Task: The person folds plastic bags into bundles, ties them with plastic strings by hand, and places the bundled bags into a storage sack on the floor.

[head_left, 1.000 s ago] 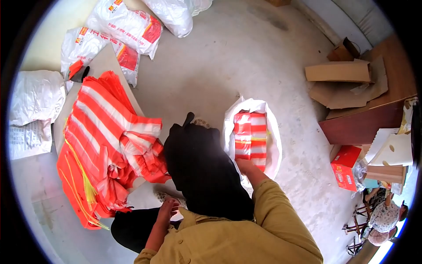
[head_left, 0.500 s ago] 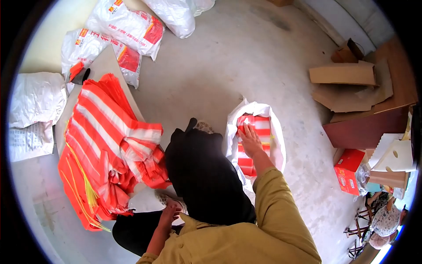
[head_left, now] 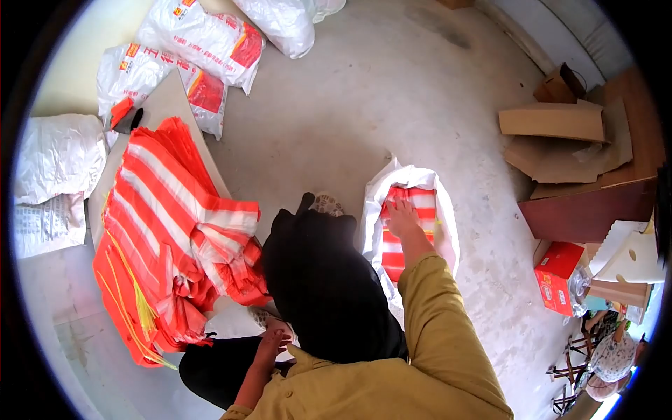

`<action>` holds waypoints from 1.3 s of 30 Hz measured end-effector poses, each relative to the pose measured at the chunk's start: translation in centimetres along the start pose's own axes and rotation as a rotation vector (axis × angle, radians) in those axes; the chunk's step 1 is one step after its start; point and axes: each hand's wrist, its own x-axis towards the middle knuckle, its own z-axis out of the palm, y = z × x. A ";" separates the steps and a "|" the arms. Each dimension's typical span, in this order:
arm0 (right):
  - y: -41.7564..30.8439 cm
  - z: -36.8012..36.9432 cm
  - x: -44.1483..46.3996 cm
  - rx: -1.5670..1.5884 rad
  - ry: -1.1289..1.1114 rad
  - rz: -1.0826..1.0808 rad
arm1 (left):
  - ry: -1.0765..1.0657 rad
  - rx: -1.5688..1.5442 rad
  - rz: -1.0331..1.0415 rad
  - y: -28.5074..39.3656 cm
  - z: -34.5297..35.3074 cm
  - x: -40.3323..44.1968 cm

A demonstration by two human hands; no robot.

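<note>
My right hand (head_left: 402, 218) lies with its fingers stretched out on red-and-white striped folded material (head_left: 393, 260) inside a white sack (head_left: 446, 210). The sack stands on the floor, its mouth open and its rim folded outward. My left hand (head_left: 271, 346) rests near my lap by my leg, fingers a little apart and loosely curved, with nothing visible in it. To my left, a large heap of striped red-and-white sheeting or bags (head_left: 161, 203) covers a low table (head_left: 171, 105). Yellow strings (head_left: 143, 308) hang along its near side.
White printed sacks (head_left: 203, 42) lie behind the table, and another white sack (head_left: 59, 157) is at far left. Open cardboard (head_left: 553, 122), a red box (head_left: 558, 276) and a dark red furniture panel (head_left: 591, 217) stand at right. A dark pointed object (head_left: 129, 120) is on the table end.
My right hand has shifted slightly towards me on the striped material, its fingers more spread. The view has moved a little. My left hand stays by my lap.
</note>
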 end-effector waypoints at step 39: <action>7.2 8.2 -8.3 0.411 0.144 0.024 | -0.042 0.008 0.088 1.3 0.4 0.3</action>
